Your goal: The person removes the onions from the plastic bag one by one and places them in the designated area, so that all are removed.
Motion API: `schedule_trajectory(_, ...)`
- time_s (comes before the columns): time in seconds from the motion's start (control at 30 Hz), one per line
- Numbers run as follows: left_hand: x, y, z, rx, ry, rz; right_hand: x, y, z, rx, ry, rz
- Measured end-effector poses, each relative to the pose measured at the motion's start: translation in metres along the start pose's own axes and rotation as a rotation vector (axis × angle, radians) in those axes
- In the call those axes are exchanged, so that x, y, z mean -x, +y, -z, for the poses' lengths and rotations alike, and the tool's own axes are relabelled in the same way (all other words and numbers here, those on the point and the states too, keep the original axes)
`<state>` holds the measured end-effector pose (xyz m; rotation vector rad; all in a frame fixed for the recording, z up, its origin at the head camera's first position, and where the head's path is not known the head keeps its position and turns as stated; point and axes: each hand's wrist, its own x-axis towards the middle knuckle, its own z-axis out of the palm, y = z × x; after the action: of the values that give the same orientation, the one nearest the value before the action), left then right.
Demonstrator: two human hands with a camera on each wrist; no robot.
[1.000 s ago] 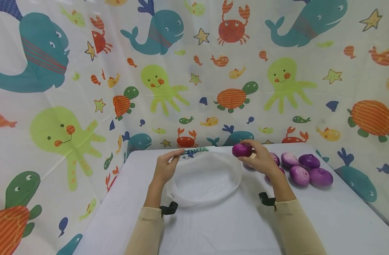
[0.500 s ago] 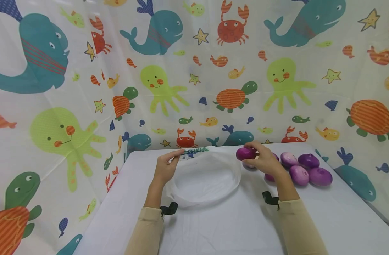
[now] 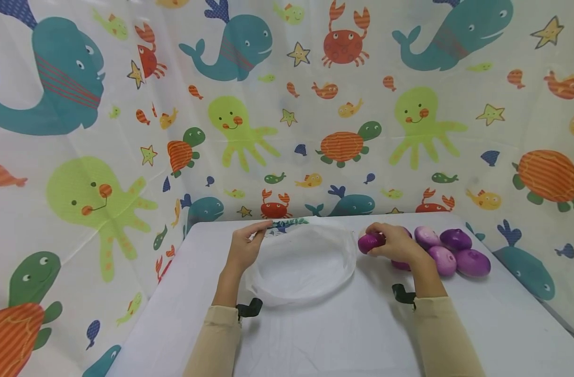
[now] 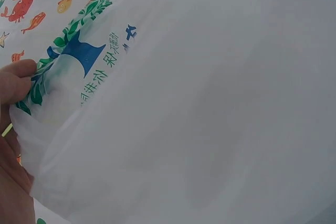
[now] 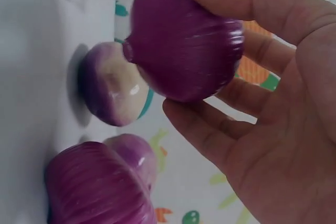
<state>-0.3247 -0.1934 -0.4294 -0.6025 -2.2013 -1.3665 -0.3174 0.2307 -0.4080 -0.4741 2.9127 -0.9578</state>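
My right hand (image 3: 397,243) holds a dark purple onion (image 3: 370,243) just above the table, right of a white plastic bag (image 3: 287,302). In the right wrist view, thumb and fingers wrap the sides of that onion (image 5: 178,40), its pointed end facing away from the palm. My left hand (image 3: 244,248) pinches the far left rim of the bag between thumb and fingers. The bag's mouth gapes upward. Green leaves and blue print mark the pinched edge of the bag (image 4: 84,51) in the left wrist view.
Several purple onions and pale purple round vegetables (image 3: 442,260) sit at the right, partly behind my right hand. A white-and-purple round vegetable (image 5: 113,85) stands beyond the held onion. A curtain with sea animals (image 3: 291,173) hangs behind the white table (image 3: 334,340).
My right hand has moved right and down with the onion, away from the bag's mouth toward the other vegetables. The left hand and the bag stay as they were.
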Motion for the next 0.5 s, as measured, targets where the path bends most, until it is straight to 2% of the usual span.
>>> schedule_trajectory(0.27,-0.0037,0.0003,0.0014,-0.012,0.002,-0.008,-0.0013,0.0030,-0.0027,0.039,-0.079,-0.066)
schedule_trajectory(0.5,-0.0015,0.0012,0.0012,-0.010,-0.010,-0.002,0.0024,0.0089,-0.0090,0.073,-0.104,-0.133)
